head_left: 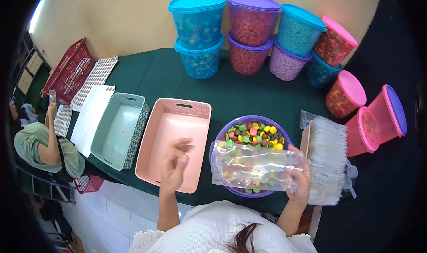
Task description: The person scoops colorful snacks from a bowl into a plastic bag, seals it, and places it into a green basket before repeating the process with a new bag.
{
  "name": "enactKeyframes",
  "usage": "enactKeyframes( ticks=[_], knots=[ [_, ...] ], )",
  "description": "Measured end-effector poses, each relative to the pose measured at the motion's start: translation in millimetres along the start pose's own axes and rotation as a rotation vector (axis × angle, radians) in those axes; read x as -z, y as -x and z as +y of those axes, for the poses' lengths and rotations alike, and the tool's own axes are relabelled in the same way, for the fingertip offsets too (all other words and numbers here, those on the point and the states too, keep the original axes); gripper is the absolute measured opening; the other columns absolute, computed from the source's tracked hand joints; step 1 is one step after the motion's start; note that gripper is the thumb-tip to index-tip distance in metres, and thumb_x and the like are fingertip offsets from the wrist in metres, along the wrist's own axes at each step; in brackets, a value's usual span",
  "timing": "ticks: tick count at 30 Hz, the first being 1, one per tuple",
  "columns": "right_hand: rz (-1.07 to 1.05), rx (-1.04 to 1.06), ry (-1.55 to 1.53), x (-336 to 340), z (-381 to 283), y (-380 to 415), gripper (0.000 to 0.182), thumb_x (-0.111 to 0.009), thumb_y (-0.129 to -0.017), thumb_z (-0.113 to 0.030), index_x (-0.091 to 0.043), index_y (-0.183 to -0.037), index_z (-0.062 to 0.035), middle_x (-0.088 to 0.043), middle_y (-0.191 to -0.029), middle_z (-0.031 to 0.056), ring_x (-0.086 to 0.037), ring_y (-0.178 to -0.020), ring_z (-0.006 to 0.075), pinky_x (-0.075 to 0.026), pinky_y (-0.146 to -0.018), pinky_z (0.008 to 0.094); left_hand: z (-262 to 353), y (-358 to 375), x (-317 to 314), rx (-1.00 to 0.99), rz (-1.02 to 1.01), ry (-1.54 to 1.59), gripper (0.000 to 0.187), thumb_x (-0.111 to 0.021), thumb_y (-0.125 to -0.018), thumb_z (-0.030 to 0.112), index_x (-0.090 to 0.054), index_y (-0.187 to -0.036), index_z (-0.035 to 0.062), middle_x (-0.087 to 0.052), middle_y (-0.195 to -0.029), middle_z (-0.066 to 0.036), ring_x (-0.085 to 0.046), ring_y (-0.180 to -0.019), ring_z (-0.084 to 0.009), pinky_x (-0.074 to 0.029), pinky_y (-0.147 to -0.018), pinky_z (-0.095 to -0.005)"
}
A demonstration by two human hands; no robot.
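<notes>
Clear plastic is catching the light low in the frame, right of centre: the bag (255,166) is hanging in front of the sweets (249,130) and their purple bowl (242,118), and I am seeing colours through its film. The right hand (301,175) is gripping the bag by its right-hand end, fingers closed on the plastic. The left hand (174,169) is hovering over the pink basket (178,119), nearer the middle of the frame; its fingers are loosely curled and slightly blurred, and I am seeing nothing between them. At lower right, a stack of clear packets (329,159) is standing beside the right hand.

For good handling, I would be pinching only the edge, since such film is probably slippery and creasing easily. I would be bringing the left fingertips lightly to the loose end, steadying it without squeezing. Which end is opening, I am not managing to tell.
</notes>
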State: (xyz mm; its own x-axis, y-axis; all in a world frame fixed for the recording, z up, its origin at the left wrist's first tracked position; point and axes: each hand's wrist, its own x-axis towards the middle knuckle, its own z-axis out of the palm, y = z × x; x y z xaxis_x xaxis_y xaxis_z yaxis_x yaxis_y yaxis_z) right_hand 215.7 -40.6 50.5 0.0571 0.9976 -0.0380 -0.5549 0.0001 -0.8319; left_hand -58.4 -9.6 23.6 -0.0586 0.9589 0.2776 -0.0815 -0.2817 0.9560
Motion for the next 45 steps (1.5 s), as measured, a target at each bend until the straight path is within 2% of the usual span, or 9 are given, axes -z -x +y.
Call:
enactKeyframes(
  ticks=[5, 10, 19, 23, 25, 28, 35, 39, 45],
  knots=[
    [-0.105, -0.021, 0.203, -15, 0, 27, 0.050, -0.044, -0.069, 0.005, -0.045, -0.119, -0.0008, -0.058, -0.095, 0.0089, -0.050, -0.053, 0.0041, -0.040, -0.046, 0.0165, 44, 23, -32, -0.501, -0.249, -0.380, 0.069, -0.078, -0.050, 0.044, -0.052, -0.102, 0.0075, -0.045, -0.112, -0.015, -0.043, -0.107, -0.0301, -0.032, -0.091, -0.0442],
    [-0.257, -0.084, 0.382, -37, 17, 52, 0.049, -0.040, -0.078, 0.004, -0.039, -0.125, -0.0091, -0.055, -0.081, 0.0028, -0.041, -0.045, 0.0013, -0.033, -0.041, 0.0154, 48, 47, -71, -0.414, -0.545, -0.622, 0.100, -0.078, -0.050, 0.041, -0.025, -0.127, 0.0050, -0.041, -0.117, -0.016, -0.039, -0.108, -0.0314, -0.022, -0.096, -0.0495],
    [-0.066, 0.092, 0.415, -5, 12, 61, 0.046, -0.046, -0.081, -0.014, -0.028, -0.121, 0.0007, -0.049, -0.057, 0.0060, -0.044, -0.041, 0.0077, -0.036, -0.038, 0.0176, 34, 57, -47, -0.212, -0.515, -0.292, 0.080, -0.080, -0.048, 0.026, -0.043, -0.115, 0.0014, -0.047, -0.105, -0.015, -0.047, -0.098, -0.0270, -0.036, -0.086, -0.0357],
    [0.433, 0.286, 0.503, 56, 36, 43, 0.032, -0.046, -0.082, -0.015, -0.039, -0.110, -0.0019, -0.045, -0.091, 0.0033, -0.044, -0.072, 0.0053, -0.036, -0.062, 0.0190, 24, 59, -17, -0.150, -0.360, -0.287, 0.082, -0.082, -0.044, 0.022, -0.043, -0.113, 0.0002, -0.047, -0.102, -0.013, -0.048, -0.096, -0.0232, -0.038, -0.084, -0.0333],
    [0.474, 0.132, 0.565, 67, 38, 34, 0.039, -0.049, -0.082, -0.016, -0.039, -0.117, -0.0006, -0.041, -0.109, 0.0110, -0.040, -0.101, 0.0162, -0.033, -0.087, 0.0300, 18, 61, -6, -0.128, -0.336, -0.309, 0.086, -0.083, -0.043, 0.024, -0.042, -0.114, 0.0004, -0.047, -0.103, -0.013, -0.047, -0.096, -0.0234, -0.038, -0.085, -0.0336],
    [0.402, 0.305, 0.898, 63, 38, 18, 0.046, -0.052, -0.082, -0.021, -0.039, -0.120, -0.0007, -0.037, -0.120, 0.0140, -0.033, -0.112, 0.0241, -0.026, -0.095, 0.0358, 14, 65, 0, -0.087, -0.298, -0.350, 0.094, -0.085, -0.040, 0.031, -0.040, -0.118, 0.0013, -0.045, -0.105, -0.013, -0.047, -0.098, -0.0240, -0.036, -0.086, -0.0349],
    [0.184, 0.517, 1.129, 9, 21, -3, 0.036, -0.060, -0.077, -0.020, -0.051, -0.105, -0.0005, -0.047, -0.112, 0.0129, -0.036, -0.109, 0.0283, -0.029, -0.092, 0.0380, 10, 64, -12, -0.054, -0.380, -0.281, 0.093, -0.084, -0.044, 0.032, -0.038, -0.119, 0.0001, -0.043, -0.109, -0.014, -0.046, -0.101, -0.0259, -0.036, -0.088, -0.0352],
    [-0.027, 0.481, 0.972, -11, 28, -11, 0.021, -0.055, -0.079, -0.011, -0.057, -0.095, 0.0029, -0.058, -0.098, 0.0172, -0.056, -0.091, 0.0288, -0.043, -0.079, 0.0346, 12, 57, -13, -0.069, -0.470, -0.301, 0.093, -0.084, -0.046, 0.032, -0.037, -0.120, 0.0000, -0.043, -0.110, -0.016, -0.045, -0.106, -0.0271, -0.035, -0.090, -0.0361],
    [0.204, 0.658, 1.041, 3, -6, -7, 0.021, -0.054, -0.078, -0.002, -0.059, -0.098, 0.0013, -0.052, -0.107, 0.0191, -0.055, -0.096, 0.0295, -0.044, -0.082, 0.0350, 2, 47, 0, -0.043, -0.500, -0.262, 0.098, -0.085, -0.043, 0.032, -0.037, -0.121, -0.0001, -0.044, -0.110, -0.015, -0.045, -0.105, -0.0266, -0.036, -0.089, -0.0360]
  ],
)
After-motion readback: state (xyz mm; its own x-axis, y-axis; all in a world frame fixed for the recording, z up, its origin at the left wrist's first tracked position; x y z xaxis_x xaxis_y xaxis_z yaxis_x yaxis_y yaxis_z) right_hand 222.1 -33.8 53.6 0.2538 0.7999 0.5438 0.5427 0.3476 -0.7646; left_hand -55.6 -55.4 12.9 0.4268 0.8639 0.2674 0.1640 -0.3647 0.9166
